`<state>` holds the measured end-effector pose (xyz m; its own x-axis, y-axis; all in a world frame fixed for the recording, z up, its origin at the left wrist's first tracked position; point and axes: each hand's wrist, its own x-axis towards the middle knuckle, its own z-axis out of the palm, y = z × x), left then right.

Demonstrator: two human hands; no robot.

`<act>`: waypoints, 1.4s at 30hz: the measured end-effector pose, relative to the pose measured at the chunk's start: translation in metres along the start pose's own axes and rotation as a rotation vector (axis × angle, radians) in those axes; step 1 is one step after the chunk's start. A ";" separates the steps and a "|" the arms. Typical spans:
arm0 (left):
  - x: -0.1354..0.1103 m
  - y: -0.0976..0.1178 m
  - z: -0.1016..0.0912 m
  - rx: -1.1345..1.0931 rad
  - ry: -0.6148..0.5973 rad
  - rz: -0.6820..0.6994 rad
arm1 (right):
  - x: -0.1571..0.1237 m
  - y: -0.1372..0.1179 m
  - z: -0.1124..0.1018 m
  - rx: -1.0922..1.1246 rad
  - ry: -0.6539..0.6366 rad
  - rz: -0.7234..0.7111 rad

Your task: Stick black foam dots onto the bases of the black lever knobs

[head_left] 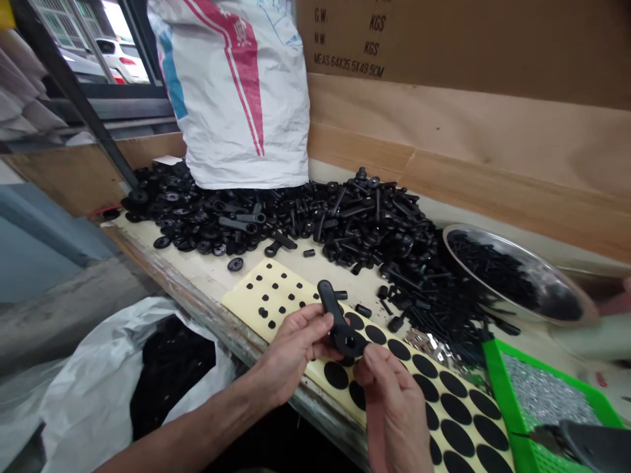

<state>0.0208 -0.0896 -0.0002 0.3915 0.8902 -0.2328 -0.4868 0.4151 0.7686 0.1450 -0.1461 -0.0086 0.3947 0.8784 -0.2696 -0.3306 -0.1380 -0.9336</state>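
My left hand (296, 351) grips a black plastic crank handle (331, 303) between thumb and fingers. Its narrow arm points up and away, and the round end with a hole faces toward me. At the rim of that round end, my right hand (394, 391) is pinched closed. Whether its fingertips hold the rim or a small separate piece cannot be made out. Beneath both hands lies a yellow sheet of round black stickers (457, 426). Another yellow sheet with small black dots (256, 297) lies to the left.
Black plastic parts (369, 223) are heaped along the bench, below a white woven sack (246, 98). On the right are a metal bowl of black screws (582, 309), a green basket (497, 378) of small metal parts and a dark tool (586, 443). A lined bag (98, 368) stands lower left.
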 end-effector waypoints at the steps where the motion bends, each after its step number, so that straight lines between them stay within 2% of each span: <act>1: 0.000 0.000 0.000 0.002 0.002 -0.001 | 0.001 0.000 0.000 -0.006 0.005 0.008; 28: 0.001 -0.003 -0.002 0.046 -0.003 -0.016 | 0.007 0.007 -0.007 -0.007 -0.019 0.059; 35: 0.002 -0.004 -0.002 0.053 -0.006 -0.011 | 0.007 0.008 -0.005 -0.007 -0.005 0.044; 42: 0.002 -0.004 -0.003 0.052 -0.017 -0.006 | 0.007 0.012 -0.007 -0.079 0.038 -0.035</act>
<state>0.0214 -0.0892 -0.0053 0.4079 0.8843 -0.2274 -0.4436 0.4096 0.7972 0.1499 -0.1452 -0.0234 0.4380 0.8654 -0.2435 -0.2474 -0.1444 -0.9581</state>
